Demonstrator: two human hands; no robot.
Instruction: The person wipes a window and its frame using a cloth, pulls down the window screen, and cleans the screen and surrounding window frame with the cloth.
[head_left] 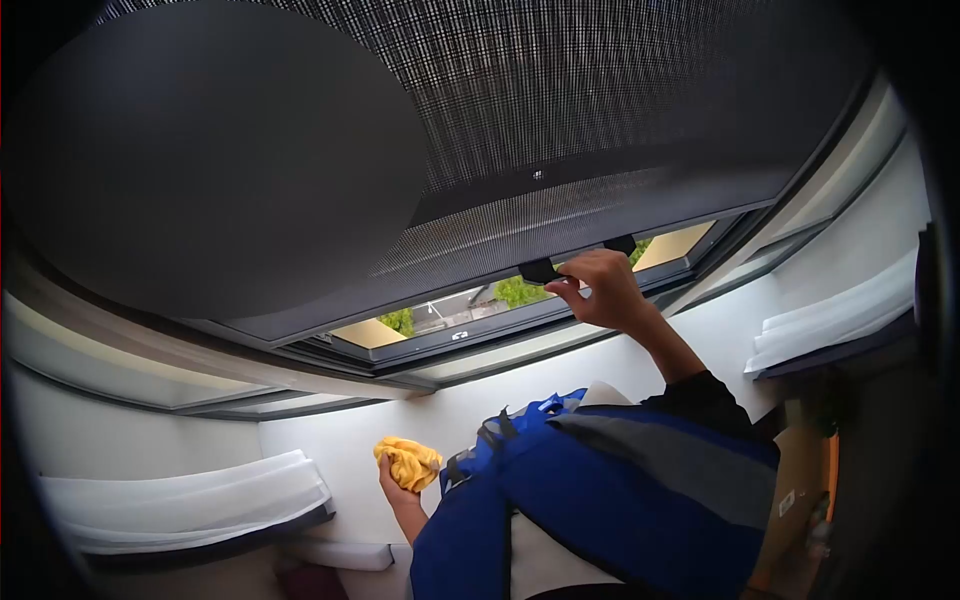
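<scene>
A dark mesh window blind (560,130) spans the top of the view, with a strip of window pane (470,310) showing below its lower edge. Raised to that edge, my right hand (605,288) is closed, its fingertips pinching a black pull strap (541,271); part of the strap is hidden behind the fingers. Lower down, in front of a white wall, my left hand (400,492) is closed around a crumpled yellow cloth (409,462), apart from the window.
White curtains (190,497) hang on the left, with another white curtain (840,315) on the right. My blue and grey vest (620,490) fills the lower middle. A cardboard box (795,480) stands at the lower right. Foliage (520,291) shows outside.
</scene>
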